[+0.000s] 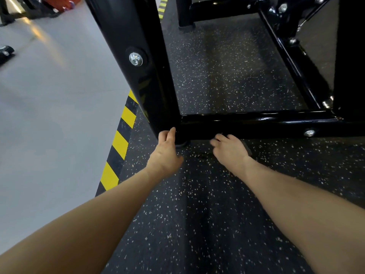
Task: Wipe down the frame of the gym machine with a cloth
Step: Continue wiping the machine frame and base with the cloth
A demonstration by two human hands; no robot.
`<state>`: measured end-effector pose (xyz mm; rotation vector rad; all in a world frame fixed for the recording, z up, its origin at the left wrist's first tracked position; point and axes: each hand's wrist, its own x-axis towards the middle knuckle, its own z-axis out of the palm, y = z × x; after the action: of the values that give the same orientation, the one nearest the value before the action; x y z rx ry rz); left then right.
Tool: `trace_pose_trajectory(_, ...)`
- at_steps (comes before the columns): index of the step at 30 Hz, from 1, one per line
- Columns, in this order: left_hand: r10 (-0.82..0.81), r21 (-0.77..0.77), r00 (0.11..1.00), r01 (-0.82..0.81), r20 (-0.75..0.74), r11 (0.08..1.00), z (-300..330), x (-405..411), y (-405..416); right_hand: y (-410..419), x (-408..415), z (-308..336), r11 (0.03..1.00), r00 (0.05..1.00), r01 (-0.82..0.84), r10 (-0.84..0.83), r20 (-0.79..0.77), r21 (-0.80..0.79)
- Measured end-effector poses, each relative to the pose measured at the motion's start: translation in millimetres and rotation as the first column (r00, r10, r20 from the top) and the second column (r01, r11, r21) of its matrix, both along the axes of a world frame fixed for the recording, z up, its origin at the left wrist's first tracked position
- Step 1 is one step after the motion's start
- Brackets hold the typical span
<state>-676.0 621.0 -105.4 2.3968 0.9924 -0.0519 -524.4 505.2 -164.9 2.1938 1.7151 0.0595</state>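
The gym machine's glossy black frame fills the upper view: a thick upright post [136, 36] meets a low horizontal bar [256, 124] near the floor. My left hand [166, 147] touches the foot of the post at the corner, fingers fairly straight. My right hand [229, 148] presses a dark cloth [247, 149] against the lower front of the horizontal bar; only a small grey edge of the cloth shows beside the hand. The fingers curl over it.
Black speckled rubber flooring [197, 214] lies under the machine. A yellow-and-black hazard strip [120, 143] borders the smooth grey floor [49, 115] on the left. More frame bars [292, 62] and bolts [135, 59] sit behind. Other equipment stands at the far top left.
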Motion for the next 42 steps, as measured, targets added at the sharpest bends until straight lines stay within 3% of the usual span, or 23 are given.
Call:
trace_pose_trajectory(3,-0.022,-0.028,1.000,0.022,-0.001,0.999,2.5,5.8,-10.2,-19.8,2.0,14.1,0.935,0.930,0.344,-0.352,-0.107,-0.090)
trace_pose_trajectory(5,-0.039,-0.049,0.999,0.039,-0.001,0.998,3.5,12.1,-18.1,-33.5,3.3,23.0,0.888,0.872,0.446,-0.460,-0.166,-0.115)
trace_pose_trajectory(12,-0.127,-0.099,0.992,0.123,-0.028,0.987,8.2,43.0,-55.9,-75.6,-12.6,38.3,0.850,0.807,0.527,-0.496,-0.320,0.014)
trace_pose_trajectory(16,-0.206,-0.088,0.971,0.197,-0.119,0.977,27.1,45.4,-84.2,-104.4,-34.0,54.9,0.828,0.768,0.557,-0.486,-0.417,0.061)
trace_pose_trajectory(21,-0.298,-0.142,0.925,0.271,-0.235,0.952,75.2,31.0,-119.8,-141.8,-79.6,92.0,0.778,0.662,0.628,-0.531,-0.528,0.004)
trace_pose_trajectory(28,-0.476,-0.205,0.805,0.429,-0.354,0.879,165.0,20.1,-174.9,-189.1,-128.7,198.8,0.704,0.491,0.698,-0.603,-0.629,-0.129)
trace_pose_trajectory(34,-0.608,-0.252,0.693,0.554,-0.388,0.793,263.3,13.2,-229.7,-242.8,-163.7,314.2,0.564,0.315,0.801,-0.682,-0.660,-0.200)
trace_pose_trajectory(42,-0.764,-0.296,0.602,0.705,-0.231,0.645,437.1,14.2,-308.1,-316.4,-179.8,493.9,0.347,0.198,0.920,-0.816,-0.544,-0.185)
